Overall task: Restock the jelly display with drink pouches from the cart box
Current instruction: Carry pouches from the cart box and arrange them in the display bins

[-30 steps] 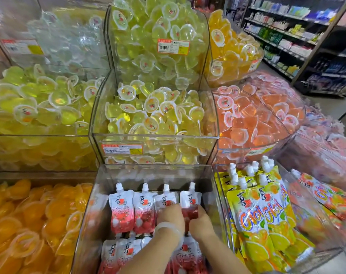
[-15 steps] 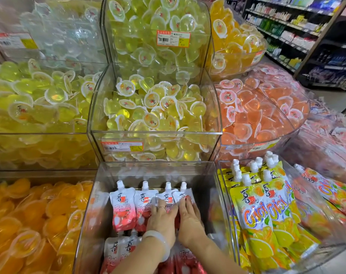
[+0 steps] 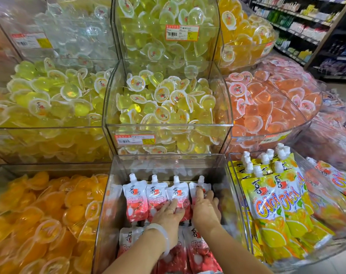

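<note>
Red-and-white lychee drink pouches point(image 3: 135, 198) with white caps lie in a row at the back of a clear acrylic bin point(image 3: 168, 161), and more pouches point(image 3: 195, 252) lie nearer me. My left hand point(image 3: 169, 213), with a pale bangle on the wrist, presses flat on the third pouch. My right hand point(image 3: 204, 206) lies with straight fingers on the rightmost pouch point(image 3: 200, 186) by the bin's right wall. The cart box is out of view.
Yellow Cici pouches point(image 3: 274, 198) fill the bin to the right. Orange jelly cups point(image 3: 39, 214) lie to the left, and yellow-green cups point(image 3: 160, 103) in the bin behind. Peach cups point(image 3: 271, 103) sit at right. Store shelves point(image 3: 298, 24) stand far right.
Both hands went from curled on the pouches to flat on them. The right hand has slid rightward, and the back row now lies spread out side by side.
</note>
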Motion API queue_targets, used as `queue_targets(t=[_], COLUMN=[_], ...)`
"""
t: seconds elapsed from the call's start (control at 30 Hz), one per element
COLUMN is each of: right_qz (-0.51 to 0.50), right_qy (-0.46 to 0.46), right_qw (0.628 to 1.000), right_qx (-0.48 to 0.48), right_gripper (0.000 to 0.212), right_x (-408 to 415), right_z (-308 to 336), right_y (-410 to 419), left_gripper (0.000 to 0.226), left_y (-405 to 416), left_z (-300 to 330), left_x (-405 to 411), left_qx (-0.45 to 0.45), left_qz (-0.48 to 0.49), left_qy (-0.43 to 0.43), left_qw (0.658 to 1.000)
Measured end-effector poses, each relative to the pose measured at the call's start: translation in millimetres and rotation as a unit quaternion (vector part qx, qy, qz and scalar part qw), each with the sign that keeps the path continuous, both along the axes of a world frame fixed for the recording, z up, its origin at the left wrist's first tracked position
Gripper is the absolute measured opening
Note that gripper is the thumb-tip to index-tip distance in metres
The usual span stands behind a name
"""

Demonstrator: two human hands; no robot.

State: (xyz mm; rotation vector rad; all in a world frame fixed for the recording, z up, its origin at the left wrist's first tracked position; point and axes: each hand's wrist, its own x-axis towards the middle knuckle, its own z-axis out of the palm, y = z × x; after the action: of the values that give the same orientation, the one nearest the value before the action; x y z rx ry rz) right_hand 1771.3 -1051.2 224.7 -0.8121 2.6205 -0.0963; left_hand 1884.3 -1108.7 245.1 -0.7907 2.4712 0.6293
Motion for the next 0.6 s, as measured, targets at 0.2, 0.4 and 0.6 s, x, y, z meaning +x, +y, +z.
queue_targets(t=[0.2, 0.4, 0.6], right_qz=[0.063, 0.143, 0.201], right_qy=[-0.061, -0.072, -0.035], right_qw=[0.996, 0.986, 0.978], right_qx=[0.01, 0.044, -0.052], right_gripper=[0.077, 0.061, 0.047], right_x=[9, 18, 16], right_z=[9, 20, 71], right_y=[8, 26, 20], left_gripper=[0.089, 0.07, 0.075], left_y=[-13, -12, -22], left_z=[3, 14, 52], left_x=[-4, -3, 8], left_qx=[-0.002, -0.052, -0.1], left_qz=[-0.076, -0.046, 0.003], left_qy=[-0.062, 0.0, 0.071], left_qw=[0.995, 0.998, 0.993])
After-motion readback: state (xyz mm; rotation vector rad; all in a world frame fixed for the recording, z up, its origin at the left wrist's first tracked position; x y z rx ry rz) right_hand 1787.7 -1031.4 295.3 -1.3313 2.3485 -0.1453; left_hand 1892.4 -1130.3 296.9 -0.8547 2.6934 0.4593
